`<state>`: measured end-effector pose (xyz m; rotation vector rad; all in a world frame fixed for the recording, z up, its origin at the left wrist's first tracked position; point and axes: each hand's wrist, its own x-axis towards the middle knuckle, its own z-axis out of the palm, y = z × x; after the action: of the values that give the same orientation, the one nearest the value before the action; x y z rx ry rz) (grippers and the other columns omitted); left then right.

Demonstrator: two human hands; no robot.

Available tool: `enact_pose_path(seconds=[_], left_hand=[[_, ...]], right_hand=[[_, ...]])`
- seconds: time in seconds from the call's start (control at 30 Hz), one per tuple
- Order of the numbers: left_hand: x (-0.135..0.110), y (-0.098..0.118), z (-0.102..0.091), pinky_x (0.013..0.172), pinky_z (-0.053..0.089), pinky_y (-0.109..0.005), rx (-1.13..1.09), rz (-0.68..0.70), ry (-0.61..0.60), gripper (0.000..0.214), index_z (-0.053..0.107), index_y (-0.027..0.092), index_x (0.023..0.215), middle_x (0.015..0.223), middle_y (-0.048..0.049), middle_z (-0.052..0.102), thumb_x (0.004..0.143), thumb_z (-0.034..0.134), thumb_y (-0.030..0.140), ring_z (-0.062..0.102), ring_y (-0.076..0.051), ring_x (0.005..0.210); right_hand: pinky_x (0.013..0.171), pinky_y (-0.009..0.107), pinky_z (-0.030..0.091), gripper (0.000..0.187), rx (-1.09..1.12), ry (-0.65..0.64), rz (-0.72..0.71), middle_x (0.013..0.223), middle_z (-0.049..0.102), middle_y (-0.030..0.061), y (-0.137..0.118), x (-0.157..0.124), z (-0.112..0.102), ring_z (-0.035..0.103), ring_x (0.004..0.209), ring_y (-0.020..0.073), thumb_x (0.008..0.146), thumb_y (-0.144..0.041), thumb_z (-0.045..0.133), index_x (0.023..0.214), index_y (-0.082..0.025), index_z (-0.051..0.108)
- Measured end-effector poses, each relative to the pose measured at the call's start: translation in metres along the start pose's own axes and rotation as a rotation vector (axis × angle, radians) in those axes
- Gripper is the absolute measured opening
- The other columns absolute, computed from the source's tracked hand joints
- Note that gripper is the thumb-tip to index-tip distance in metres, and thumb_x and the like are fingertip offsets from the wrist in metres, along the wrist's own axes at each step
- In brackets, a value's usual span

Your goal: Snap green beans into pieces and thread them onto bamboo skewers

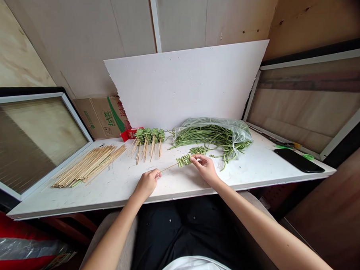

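Observation:
My left hand (pixel 149 181) is closed around the lower end of a thin wooden skewer (pixel 168 167), which slants up to the right above the table. Short pieces of green bean (pixel 184 160) are threaded side by side on its far part. At that end, my right hand (pixel 204 167) pinches with thumb and fingers by the last bean piece. Its fingertips hide the skewer's tip. Just beyond the right hand lies a small heap of cut bean pieces (pixel 198 150). Finished bean skewers (pixel 150 135) are stacked farther back, their bare sticks pointing toward me.
Loose skewers (pixel 88 165) lie in a pile at the left. A clear plastic bag (pixel 242 132) of long green beans (pixel 204 134) lies at the back right. A black phone (pixel 299 160) rests near the right edge of the white table (pixel 117 193). A cardboard box (pixel 103 116) stands behind.

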<state>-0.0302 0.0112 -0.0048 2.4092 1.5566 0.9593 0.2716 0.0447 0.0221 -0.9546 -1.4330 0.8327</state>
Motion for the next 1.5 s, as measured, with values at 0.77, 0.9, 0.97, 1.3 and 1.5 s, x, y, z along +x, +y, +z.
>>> enact_pose_path(seconds=[0.77, 0.9, 0.97, 1.3, 1.5], left_hand=[[0.002, -0.002, 0.001, 0.076, 0.052, -0.028, 0.075, -0.057, 0.250, 0.041, 0.065, 0.019, 0.094, 0.087, -0.0038, 0.069, 0.077, 0.041, -0.009, 0.069, -0.019, 0.085], [0.002, -0.002, 0.001, 0.075, 0.052, -0.028, 0.086, -0.041, 0.257, 0.036, 0.065, 0.020, 0.094, 0.087, -0.0039, 0.069, 0.082, 0.043, -0.006, 0.069, -0.020, 0.085], [0.002, -0.002, 0.001, 0.075, 0.053, -0.028, 0.088, -0.041, 0.256, 0.038, 0.065, 0.020, 0.094, 0.087, -0.0036, 0.069, 0.081, 0.042, -0.007, 0.069, -0.019, 0.086], [0.002, -0.002, 0.001, 0.077, 0.054, -0.028, 0.091, -0.040, 0.261, 0.041, 0.065, 0.020, 0.096, 0.089, -0.0042, 0.070, 0.078, 0.042, -0.008, 0.071, -0.020, 0.089], [0.001, -0.003, 0.003, 0.079, 0.055, -0.029, 0.086, -0.048, 0.252, 0.045, 0.065, 0.020, 0.097, 0.092, -0.0045, 0.072, 0.073, 0.041, -0.010, 0.071, -0.020, 0.093]], right_hand=[[0.093, 0.047, 0.047, 0.032, -0.836, -0.312, -0.441, 0.106, 0.074, 0.0123, 0.023, 0.019, -0.016, 0.054, 0.106, 0.0315, 0.099, -0.013, 0.049, 0.112, -0.021, 0.077], [0.091, 0.045, 0.044, 0.026, -0.989, -0.305, -0.418, 0.104, 0.072, 0.0138, 0.022, 0.021, -0.011, 0.053, 0.106, 0.0326, 0.101, -0.018, 0.053, 0.111, -0.019, 0.077], [0.090, 0.045, 0.043, 0.022, -1.030, -0.281, -0.387, 0.102, 0.072, 0.0140, 0.021, 0.022, -0.010, 0.053, 0.106, 0.0334, 0.100, -0.022, 0.058, 0.108, -0.019, 0.078], [0.082, 0.042, 0.043, 0.019, -1.005, -0.245, -0.271, 0.096, 0.074, 0.0142, 0.014, 0.018, -0.013, 0.055, 0.104, 0.0345, 0.097, -0.022, 0.061, 0.091, -0.021, 0.079], [0.080, 0.038, 0.048, 0.026, -0.405, -0.102, -0.036, 0.093, 0.076, 0.0099, 0.023, 0.027, -0.032, 0.064, 0.089, 0.0267, 0.092, -0.044, 0.065, 0.094, -0.020, 0.075]])
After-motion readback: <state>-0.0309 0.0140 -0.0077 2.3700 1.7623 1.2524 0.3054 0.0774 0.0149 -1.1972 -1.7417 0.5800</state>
